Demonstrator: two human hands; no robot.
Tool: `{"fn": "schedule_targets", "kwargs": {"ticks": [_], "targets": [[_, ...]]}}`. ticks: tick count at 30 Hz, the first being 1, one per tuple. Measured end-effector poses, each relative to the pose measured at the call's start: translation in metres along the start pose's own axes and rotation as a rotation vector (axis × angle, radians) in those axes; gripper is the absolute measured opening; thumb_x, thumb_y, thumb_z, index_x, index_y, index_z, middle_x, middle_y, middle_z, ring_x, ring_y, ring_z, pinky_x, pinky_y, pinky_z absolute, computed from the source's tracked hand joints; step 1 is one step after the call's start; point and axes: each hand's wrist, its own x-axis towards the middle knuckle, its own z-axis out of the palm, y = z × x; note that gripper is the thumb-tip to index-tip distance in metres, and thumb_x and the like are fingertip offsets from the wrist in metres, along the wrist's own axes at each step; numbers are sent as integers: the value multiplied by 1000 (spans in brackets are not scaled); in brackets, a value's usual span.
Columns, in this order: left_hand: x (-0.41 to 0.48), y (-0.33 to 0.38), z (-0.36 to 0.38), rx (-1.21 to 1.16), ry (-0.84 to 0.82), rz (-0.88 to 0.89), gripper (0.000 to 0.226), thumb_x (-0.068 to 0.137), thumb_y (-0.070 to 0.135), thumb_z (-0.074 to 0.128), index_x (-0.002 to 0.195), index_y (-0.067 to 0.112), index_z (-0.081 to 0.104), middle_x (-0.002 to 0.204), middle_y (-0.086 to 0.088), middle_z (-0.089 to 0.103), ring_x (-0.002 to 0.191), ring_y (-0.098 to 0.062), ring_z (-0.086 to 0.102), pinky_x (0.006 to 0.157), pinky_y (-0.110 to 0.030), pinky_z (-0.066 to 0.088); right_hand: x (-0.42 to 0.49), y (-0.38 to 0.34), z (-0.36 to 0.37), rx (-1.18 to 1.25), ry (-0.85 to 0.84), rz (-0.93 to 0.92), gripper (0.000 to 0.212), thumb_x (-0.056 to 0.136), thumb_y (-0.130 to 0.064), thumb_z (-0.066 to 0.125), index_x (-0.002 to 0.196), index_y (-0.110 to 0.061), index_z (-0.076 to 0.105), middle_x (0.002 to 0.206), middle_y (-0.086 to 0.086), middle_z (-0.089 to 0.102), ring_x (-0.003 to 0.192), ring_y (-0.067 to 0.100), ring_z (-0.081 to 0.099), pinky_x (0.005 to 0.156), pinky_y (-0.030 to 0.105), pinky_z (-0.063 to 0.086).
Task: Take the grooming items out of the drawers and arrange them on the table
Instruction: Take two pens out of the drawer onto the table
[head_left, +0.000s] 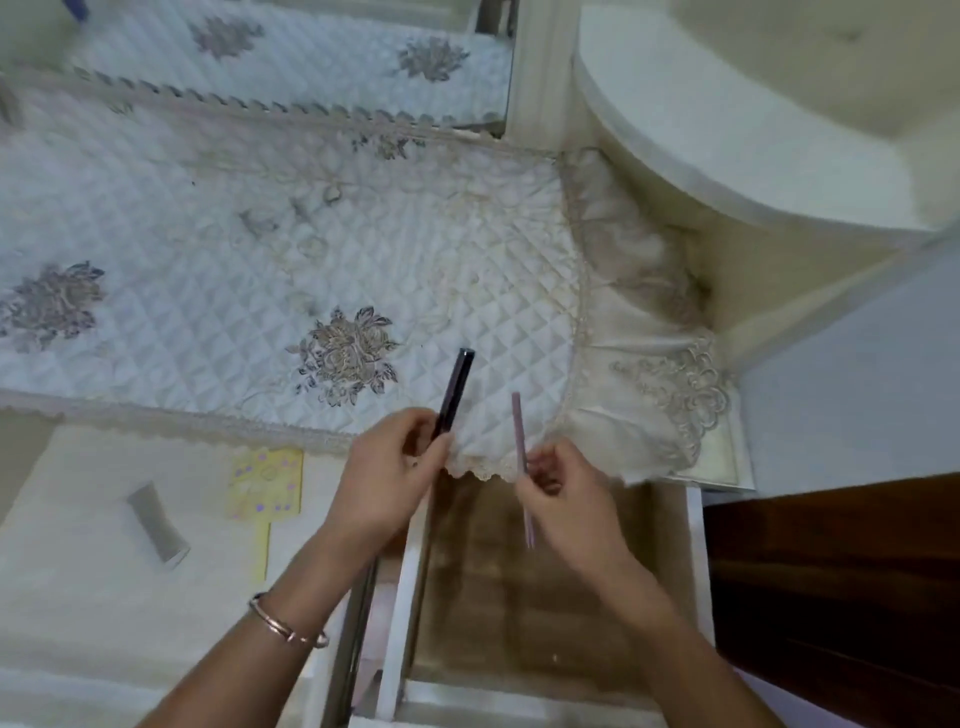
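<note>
I'm pinching a dark cosmetic stick (456, 392) in my left hand (387, 480) and a pink pencil (521, 457) in my right hand (563, 499), bottom centre over the open drawer (519, 597) (either could slip back in, I'd judge).

A white quilted cloth (218, 223) with grey embroidered flowers covers the surface. At seven o'clock a yellow card (267, 483) lies just beside a grey tube (156, 522). At four o'clock stands dark wooden furniture (831, 582).
</note>
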Motion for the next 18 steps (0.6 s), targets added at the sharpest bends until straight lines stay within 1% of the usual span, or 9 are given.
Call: {"fn": "schedule_targets", "kwargs": {"ticks": [2, 4, 6, 9, 10, 12, 14, 16, 18], "targets": [[41, 8, -3, -7, 61, -5, 3, 84, 19, 63, 84, 20, 60, 72, 1, 59, 74, -20, 63, 69, -34, 52, 36, -22, -4, 64, 108, -19, 17, 81, -8, 61, 84, -22, 54, 72, -6, 58, 66, 9, 57, 67, 24, 53], [77, 11, -1, 70, 65, -51, 11, 86, 20, 60, 92, 11, 64, 76, 0, 59, 73, -19, 59, 63, -28, 46, 73, -37, -4, 90, 177, -15, 15, 80, -5, 59, 89, -16, 55, 68, -5, 54, 66, 13, 54, 70, 34, 53], [103, 8, 5, 170, 31, -119, 20, 87, 22, 59, 97, 5, 65, 80, -4, 61, 73, -19, 56, 56, -25, 38, 104, -42, 0, 61, 212, 11, 15, 79, -3, 57, 92, -10, 57, 64, -6, 50, 66, 14, 52, 71, 31, 48], [123, -2, 11, 215, -8, -181, 22, 82, 22, 64, 93, 3, 66, 81, -10, 65, 82, -27, 62, 62, -25, 37, 133, -43, 9, -30, 247, 42, 20, 81, -5, 56, 102, -5, 58, 74, 1, 54, 73, 16, 52, 68, 24, 41], [125, -5, 12, 182, -12, -193, 23, 81, 21, 66, 94, 3, 65, 76, -7, 63, 81, -26, 63, 61, -24, 38, 138, -44, 12, -58, 255, 40, 20, 83, -6, 57, 103, -5, 58, 78, 3, 55, 73, 16, 52, 68, 22, 39], [127, -10, 12, 118, -9, -186, 29, 81, 21, 67, 104, 4, 61, 66, 3, 56, 72, -21, 58, 55, -24, 37, 145, -46, 16, -117, 254, 28, 21, 85, -8, 57, 105, -4, 57, 77, 3, 54, 68, 15, 51, 67, 22, 38], [126, -12, 12, 130, -12, -154, 35, 83, 25, 66, 111, 5, 57, 63, 8, 51, 69, -17, 54, 57, -25, 36, 148, -45, 19, -175, 245, 11, 21, 86, -9, 57, 106, -2, 57, 74, 1, 52, 66, 15, 50, 66, 23, 39], [123, -11, 12, 180, -29, -125, 34, 84, 29, 64, 109, 6, 58, 68, 4, 53, 72, -17, 52, 62, -27, 37, 148, -42, 22, -211, 238, -12, 22, 86, -10, 57, 107, -2, 56, 67, -3, 48, 70, 17, 51, 66, 23, 39], [120, -9, 11, 195, -40, -112, 33, 85, 30, 63, 107, 6, 60, 79, -2, 57, 76, -21, 54, 66, -33, 42, 145, -42, 22, -225, 233, -29, 23, 86, -13, 58, 107, -2, 56, 63, -8, 43, 72, 17, 50, 67, 24, 39]]}}
